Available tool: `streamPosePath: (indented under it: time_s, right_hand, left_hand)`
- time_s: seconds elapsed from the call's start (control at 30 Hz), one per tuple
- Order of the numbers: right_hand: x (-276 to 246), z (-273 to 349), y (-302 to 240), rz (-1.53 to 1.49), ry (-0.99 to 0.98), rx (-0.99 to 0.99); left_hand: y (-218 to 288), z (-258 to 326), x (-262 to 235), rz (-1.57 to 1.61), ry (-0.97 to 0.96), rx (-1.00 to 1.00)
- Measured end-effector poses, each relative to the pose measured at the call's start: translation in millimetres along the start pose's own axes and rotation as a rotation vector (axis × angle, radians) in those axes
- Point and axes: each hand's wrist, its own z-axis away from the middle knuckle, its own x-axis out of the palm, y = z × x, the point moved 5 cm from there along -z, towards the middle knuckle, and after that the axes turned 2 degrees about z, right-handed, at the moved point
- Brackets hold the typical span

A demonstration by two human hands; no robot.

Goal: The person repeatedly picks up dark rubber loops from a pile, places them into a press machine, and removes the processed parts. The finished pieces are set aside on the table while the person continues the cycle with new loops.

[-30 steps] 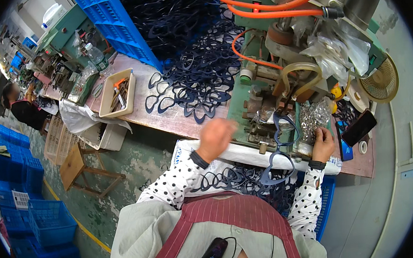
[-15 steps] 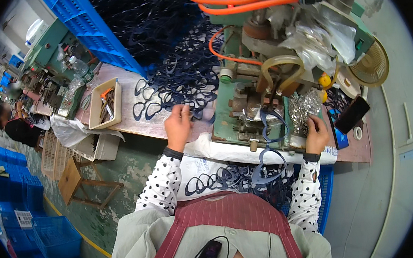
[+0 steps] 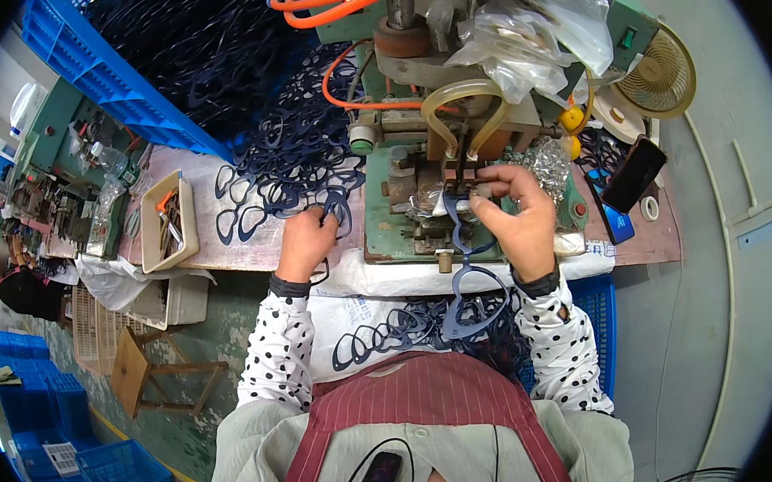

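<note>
Fingers of the left hand (image 3: 306, 245) pinch a dark frame (image 3: 336, 199) near the front edge of the worktop (image 3: 209, 240); the right hand's (image 3: 526, 229) part-spread at the green machine (image 3: 381, 234), hold unclear.

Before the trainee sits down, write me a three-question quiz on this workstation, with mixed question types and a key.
1. Which of the worker's hands is at the green machine: A) left, B) right, C) neither?
2. True or false: the fan stands to the left of the machine in the picture.
3. Fill in the colour: a bright ____ item shows among the things in the cream box.

Key:
1. B. The right hand is at the machine, while the left hand holds a dark frame.
2. False; it stands to the right.
3. Orange.
</note>
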Motion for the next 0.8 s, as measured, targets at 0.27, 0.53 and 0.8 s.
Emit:
streamPosePath:
  time_s: [0.27, 0.53, 0.8]
  right_hand:
    - [11.6, -10.9, -8.5, -0.008, 0.006, -0.03]
    - [21.2, -9.6, -1.5, -0.236, -0.016, 0.07]
    - [-82.5, -18.7, 70.7, 0.593, 0.399, -0.068]
  left_hand:
    - [78.2, 19.0, -58.1, 0.571, 0.487, 0.185]
    - [180.2, 64.5, -54.7, 0.397, 0.341, 1.144]
    - [199.9, 62.5, -14.3, 0.391, 0.179, 1.275]
